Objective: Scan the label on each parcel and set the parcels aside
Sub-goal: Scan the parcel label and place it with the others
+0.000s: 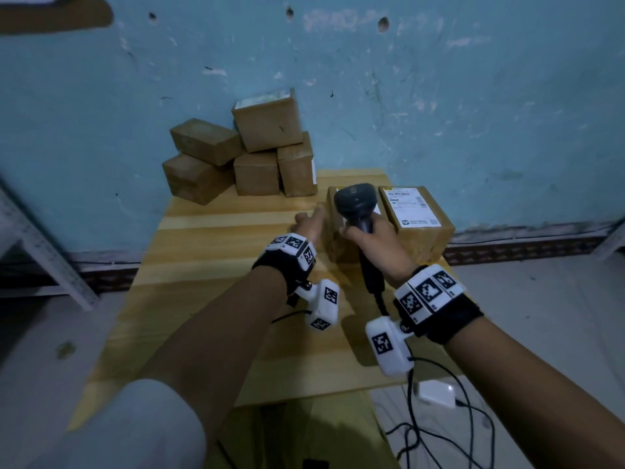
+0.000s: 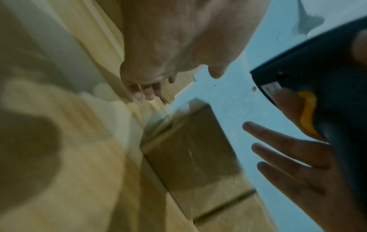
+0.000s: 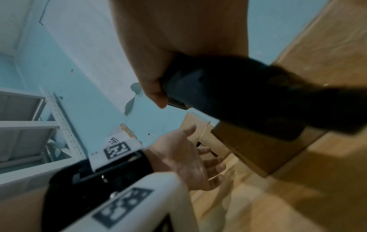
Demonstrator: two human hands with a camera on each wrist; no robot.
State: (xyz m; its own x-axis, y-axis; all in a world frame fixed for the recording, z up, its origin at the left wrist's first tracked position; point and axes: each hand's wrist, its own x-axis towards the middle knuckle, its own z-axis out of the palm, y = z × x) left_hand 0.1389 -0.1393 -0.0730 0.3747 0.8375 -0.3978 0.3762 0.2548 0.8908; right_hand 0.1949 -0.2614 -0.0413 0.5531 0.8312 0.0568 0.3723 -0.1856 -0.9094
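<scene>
Parcels sit in two groups on a wooden tabletop pushed against a scuffed blue wall. Two cardboard parcels lie side by side at about 1 o'clock from the hands: the nearer parcel, mostly hidden behind the scanner, and touching its right side the labelled parcel, whose white shipping label faces up. At 11 o'clock, a stack of five plain parcels stands against the wall at the table's far edge, well apart from the pair.

The right hand grips the handle of a dark handheld barcode scanner, fingers wrapped round it, with the scanner's head raised over the top of the nearer parcel. The left wrist view shows an orange trigger on the scanner, with a finger lying on it. A black cable runs from the handle's base down toward the floor.

The left hand holds nothing; its fingers are loosely spread, palm turned toward the nearer parcel's left side, just beside it. Whether it touches the cardboard cannot be told.

Both wrists carry black bands with white marker-printed camera blocks. A grey metal shelf frame stands at 9 o'clock, and a white adapter with tangled wires lies on the floor at 5 o'clock.
</scene>
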